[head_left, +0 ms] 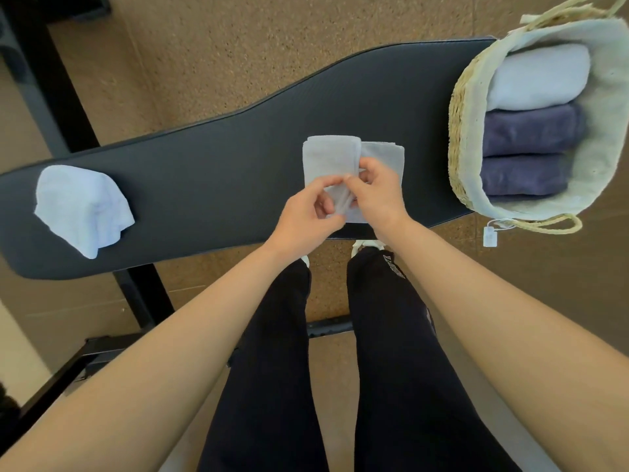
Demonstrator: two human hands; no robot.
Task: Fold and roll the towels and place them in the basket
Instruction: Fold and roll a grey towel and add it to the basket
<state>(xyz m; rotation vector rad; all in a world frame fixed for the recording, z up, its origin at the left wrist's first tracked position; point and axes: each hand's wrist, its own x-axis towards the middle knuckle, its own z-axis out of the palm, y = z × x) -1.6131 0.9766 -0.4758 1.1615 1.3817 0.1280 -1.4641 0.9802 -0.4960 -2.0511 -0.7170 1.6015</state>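
Head view, single frame.

Work surface: dark padded bench (211, 165), running left to right across the scene over a cork-coloured floor.

Item in hand: pale towel (328, 158), folded into a strip and partly rolled, lying at the bench's middle near the front edge. The rolled part sits left; a flat tail extends right toward the basket.

Left hand (306, 212): fingers pinched on the towel's near edge, gripping cloth.

Right hand (376, 194): fingers curled onto the same near edge, just beside the left hand, also gripping cloth. Fingertips of the two hands meet over the fabric.

Awaiting: one crumpled pale towel (83, 209), unfolded, at the far left of the bench, well apart from the hands.

Done: woven basket (464, 131) with a light lining, at the right end of the bench. Inside lie three rolls side by side: a white roll (537, 76) farthest, then two dark blue rolls (527, 151) nearer. Space remains at the basket's near side.

Step, as judged: tidying or tucking the near edge mid-roll; rolling not finished.

Next move, as judged: even pressure from both hands to wind the tail tight, then carry the roll right into the basket's near gap.
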